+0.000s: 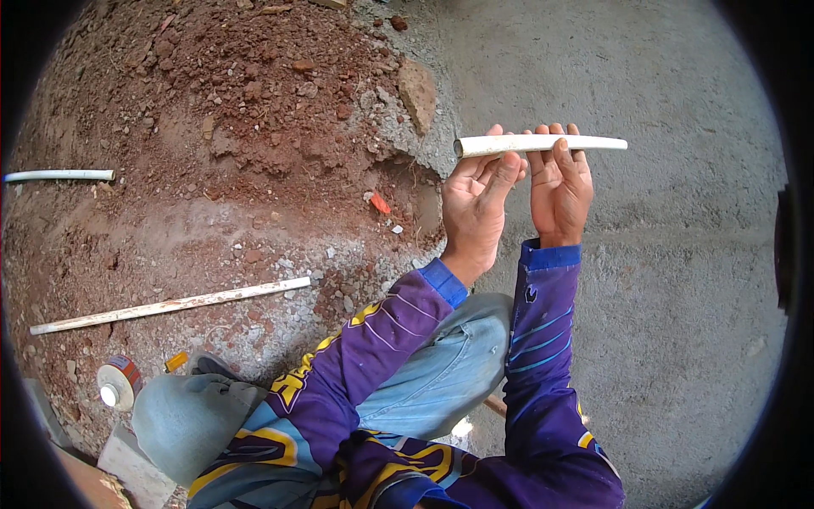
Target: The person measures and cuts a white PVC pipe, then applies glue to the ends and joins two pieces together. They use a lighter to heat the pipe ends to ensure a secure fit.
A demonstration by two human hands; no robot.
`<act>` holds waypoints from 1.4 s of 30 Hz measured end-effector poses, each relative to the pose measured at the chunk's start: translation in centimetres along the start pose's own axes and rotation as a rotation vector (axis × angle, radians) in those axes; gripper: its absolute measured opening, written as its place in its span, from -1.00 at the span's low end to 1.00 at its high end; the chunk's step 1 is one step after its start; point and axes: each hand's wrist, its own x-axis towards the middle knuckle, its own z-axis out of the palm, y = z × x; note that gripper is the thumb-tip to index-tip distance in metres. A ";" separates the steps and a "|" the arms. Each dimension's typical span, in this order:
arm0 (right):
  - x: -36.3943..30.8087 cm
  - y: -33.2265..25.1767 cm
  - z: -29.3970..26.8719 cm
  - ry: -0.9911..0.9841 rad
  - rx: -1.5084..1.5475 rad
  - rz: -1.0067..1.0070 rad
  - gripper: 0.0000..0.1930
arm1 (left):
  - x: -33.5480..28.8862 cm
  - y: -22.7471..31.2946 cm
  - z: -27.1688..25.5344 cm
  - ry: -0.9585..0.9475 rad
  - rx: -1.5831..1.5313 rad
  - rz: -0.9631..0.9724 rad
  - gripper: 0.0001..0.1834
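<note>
A short white plastic pipe (593, 143) lies level across both my hands, held up over the edge between soil and concrete. My left hand (476, 208) is near the pipe's open left end, its fingers behind the pipe and its thumb raised just below it. My right hand (561, 187) pinches the pipe around its middle, thumb in front and fingertips behind. The right end of the pipe sticks out past that hand. Purple sleeves with blue cuffs cover both forearms.
On the reddish soil at left lie a long dirty white pipe (170, 304) and another white pipe (59, 175). A can with a white cap (119, 383) stands beside my knee, near a yellow-orange object (175, 362). Grey concrete (678, 339) spreads along the right.
</note>
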 end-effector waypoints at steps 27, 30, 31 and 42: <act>-1.6 -1.1 6.8 -0.814 -1.292 -0.400 -0.78 | -0.7 -1.7 -3.2 0.054 0.475 0.162 -0.73; -1.4 -0.7 6.4 -0.808 -1.313 -0.386 -0.81 | -0.8 -2.0 -3.2 0.070 0.547 0.205 -0.74; -1.6 -0.6 6.4 -0.810 -1.310 -0.384 -0.81 | -0.8 -2.4 -3.2 0.090 0.503 0.217 -0.75; -1.9 0.1 5.6 -0.734 -1.307 -0.338 -0.76 | -0.9 -3.2 -4.1 0.075 0.439 0.138 -0.72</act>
